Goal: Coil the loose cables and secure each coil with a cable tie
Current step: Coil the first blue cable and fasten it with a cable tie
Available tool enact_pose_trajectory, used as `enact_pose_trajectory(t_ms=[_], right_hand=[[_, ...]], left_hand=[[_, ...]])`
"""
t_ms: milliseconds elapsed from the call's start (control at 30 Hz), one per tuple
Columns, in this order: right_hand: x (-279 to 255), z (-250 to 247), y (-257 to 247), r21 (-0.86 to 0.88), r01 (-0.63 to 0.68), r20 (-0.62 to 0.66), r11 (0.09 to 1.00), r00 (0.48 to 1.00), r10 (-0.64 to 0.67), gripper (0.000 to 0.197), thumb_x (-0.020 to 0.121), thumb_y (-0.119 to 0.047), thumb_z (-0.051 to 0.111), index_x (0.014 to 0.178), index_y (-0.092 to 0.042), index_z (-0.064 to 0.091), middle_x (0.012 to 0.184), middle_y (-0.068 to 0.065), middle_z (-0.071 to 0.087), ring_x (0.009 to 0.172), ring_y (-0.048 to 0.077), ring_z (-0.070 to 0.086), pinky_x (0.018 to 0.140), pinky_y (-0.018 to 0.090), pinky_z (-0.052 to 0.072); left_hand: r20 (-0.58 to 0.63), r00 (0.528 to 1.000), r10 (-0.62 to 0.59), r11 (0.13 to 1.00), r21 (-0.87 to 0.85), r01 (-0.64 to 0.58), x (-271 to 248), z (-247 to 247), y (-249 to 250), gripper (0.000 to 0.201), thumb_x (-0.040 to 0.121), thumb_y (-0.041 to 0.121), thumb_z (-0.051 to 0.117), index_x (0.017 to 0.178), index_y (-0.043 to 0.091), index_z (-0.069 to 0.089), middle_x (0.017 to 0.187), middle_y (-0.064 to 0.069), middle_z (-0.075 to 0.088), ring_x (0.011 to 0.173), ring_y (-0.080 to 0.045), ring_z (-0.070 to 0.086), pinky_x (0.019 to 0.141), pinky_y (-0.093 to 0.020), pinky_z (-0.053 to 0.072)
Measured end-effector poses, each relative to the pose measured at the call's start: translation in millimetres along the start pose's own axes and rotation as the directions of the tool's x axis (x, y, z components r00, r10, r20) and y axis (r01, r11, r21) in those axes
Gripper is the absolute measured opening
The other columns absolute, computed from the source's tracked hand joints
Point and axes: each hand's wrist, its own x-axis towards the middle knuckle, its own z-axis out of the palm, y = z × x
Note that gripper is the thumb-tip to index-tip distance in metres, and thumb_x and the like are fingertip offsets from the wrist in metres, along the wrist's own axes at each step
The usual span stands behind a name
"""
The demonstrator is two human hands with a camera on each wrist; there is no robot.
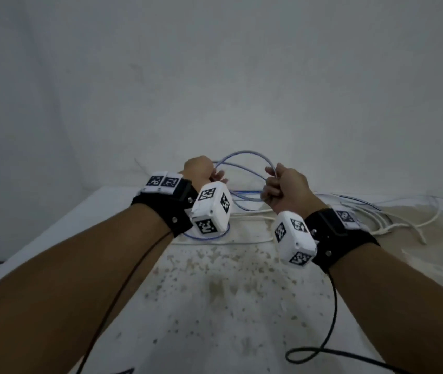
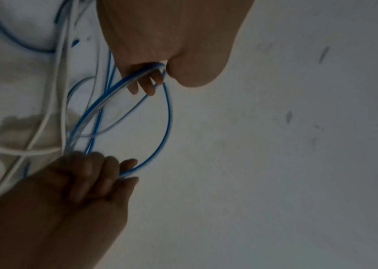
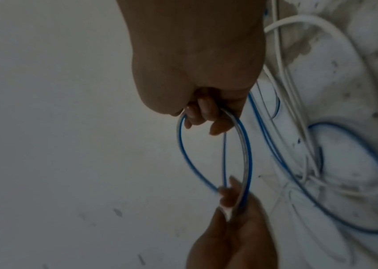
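Both hands hold a blue cable as a small coil of loops above the far end of the table. My left hand grips one side of the coil, its fingers curled round the strands. My right hand grips the other side, pinching the loops with curled fingers. The blue cable arcs from one hand to the other, and its loop hangs free between them. More of the blue cable trails on the table under my left wrist. No cable tie is in view.
A tangle of loose white cables lies on the stained white table, right of my hands. A black wire from the wrist gear loops near the front. The table's left edge runs diagonally. A plain wall stands close behind.
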Motion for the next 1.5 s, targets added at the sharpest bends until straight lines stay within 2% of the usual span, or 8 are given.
enact_pose_trajectory(t_ms=[200,433,667,767,1000,1133,1400,1500], right_hand=[[3.6,-30.1,-7.4,-0.268,0.127,-0.059,0.955,0.987,-0.148,0.038,0.102,-0.044,0.045,0.092,-0.011,0.061,0.051,-0.004,0.022,0.036,0.011,0.019,0.043,0.024,0.025],[-1.5,-37.0,-28.2,-0.289,0.208,0.019,0.935,0.977,-0.211,0.043,0.098,-0.050,0.050,0.080,-0.012,0.053,0.053,-0.004,0.022,0.041,0.010,0.019,0.039,0.023,0.018],[-16.3,20.1,-23.1,-0.334,0.380,0.343,0.862,0.901,-0.264,0.041,0.103,-0.039,0.046,0.080,-0.009,0.060,0.052,-0.003,0.023,0.048,0.013,0.016,0.045,0.027,0.013],[-14.0,31.8,-21.3,-0.457,0.431,0.352,0.778,0.891,-0.287,0.032,0.104,-0.033,0.046,0.099,-0.010,0.068,0.048,-0.005,0.031,0.045,0.012,0.020,0.044,0.024,0.017],[-0.2,21.9,-10.4,-0.726,0.370,0.307,0.580,0.929,-0.208,0.039,0.103,-0.038,0.044,0.091,-0.008,0.065,0.053,0.001,0.042,0.042,0.014,0.033,0.040,0.022,0.027],[9.9,6.4,-20.4,-0.607,0.281,0.135,0.743,0.958,-0.253,0.033,0.102,-0.033,0.049,0.078,-0.011,0.055,0.050,-0.001,0.031,0.041,0.012,0.022,0.043,0.022,0.017],[-1.6,5.6,-25.2,-0.325,0.261,0.288,0.909,0.943,-0.167,0.021,0.105,-0.019,0.041,0.094,-0.014,0.059,0.057,-0.002,0.032,0.045,0.012,0.022,0.044,0.024,0.022],[-8.5,17.3,-24.6,-0.339,0.314,0.387,0.887,0.906,-0.173,0.021,0.103,-0.011,0.043,0.107,-0.012,0.063,0.059,-0.001,0.044,0.047,0.013,0.028,0.047,0.026,0.027]], left_hand=[[-0.086,0.982,0.168,0.976,0.152,-0.154,1.8,-28.0,-0.6,0.018,0.098,-0.005,0.042,0.087,-0.001,0.056,0.068,-0.010,0.045,0.056,-0.017,0.041,0.050,-0.025,0.044],[0.026,0.959,0.284,0.878,0.395,-0.271,8.5,-40.2,-2.2,0.026,0.101,0.004,0.041,0.110,0.001,0.066,0.076,-0.006,0.047,0.056,-0.014,0.041,0.051,-0.023,0.043],[0.404,0.790,0.462,0.458,0.654,-0.602,1.4,-2.2,-11.2,0.027,0.102,0.012,0.045,0.108,0.009,0.071,0.061,0.003,0.054,0.047,-0.003,0.043,0.048,-0.017,0.031],[0.509,0.717,0.475,0.327,0.655,-0.682,-4.7,6.5,-11.2,0.027,0.102,0.013,0.046,0.111,0.014,0.072,0.082,0.004,0.067,0.071,0.000,0.054,0.063,-0.013,0.037],[0.604,0.665,0.440,0.334,0.577,-0.745,-8.2,1.0,-10.5,0.023,0.099,0.013,0.053,0.113,0.013,0.071,0.107,0.006,0.071,0.101,-0.003,0.062,0.086,-0.009,0.046],[0.475,0.723,0.501,0.447,0.574,-0.686,-2.0,-14.3,-20.9,0.015,0.097,0.017,0.057,0.102,0.008,0.068,0.078,-0.003,0.063,0.066,-0.015,0.057,0.071,-0.041,0.054],[0.355,0.749,0.560,0.522,0.551,-0.652,1.0,-6.4,-20.3,0.022,0.101,0.019,0.047,0.097,0.014,0.068,0.072,0.003,0.055,0.057,-0.010,0.045,0.058,-0.026,0.039],[0.390,0.717,0.578,0.451,0.580,-0.679,-5.7,7.2,-13.4,0.021,0.100,0.020,0.050,0.094,0.015,0.069,0.070,0.006,0.057,0.052,-0.006,0.046,0.054,-0.022,0.036]])
